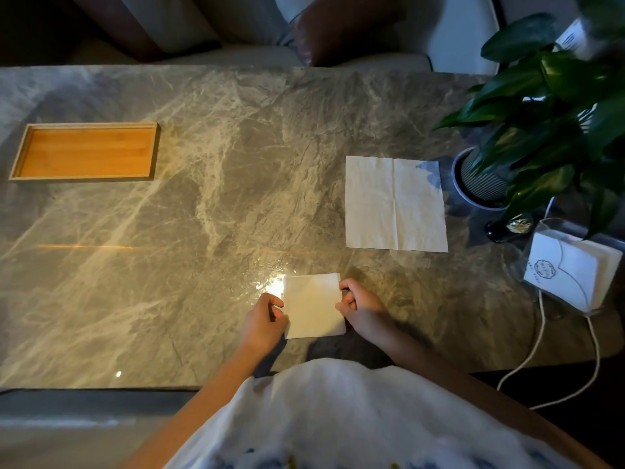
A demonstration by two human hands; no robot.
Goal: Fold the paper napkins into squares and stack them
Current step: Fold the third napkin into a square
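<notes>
Pinching opposite edges, left hand (265,319) and right hand (360,308) hold the folded napkin (313,306) flat on the marble worktop (209,214) — near its front edge. An unfolded napkin (394,203) lies beyond — beside the potted plant (527,130); wooden tray (84,151) far left.

both bare forearms reach in from the 6 o'clock edge and converge toward the centre. the left hand (264,321) lies knuckles up, its arm angled toward 1 o'clock, fingers curled and thumb tip meeting the forefinger in a pinch at the hand's 2 o'clock side. the right hand (359,308) comes in along an arm angled toward 10 o'clock, fingers bent inward, thumb and forefinger closed together at its 10 o'clock tip. the two hands sit level with each other, near but apart.
</notes>
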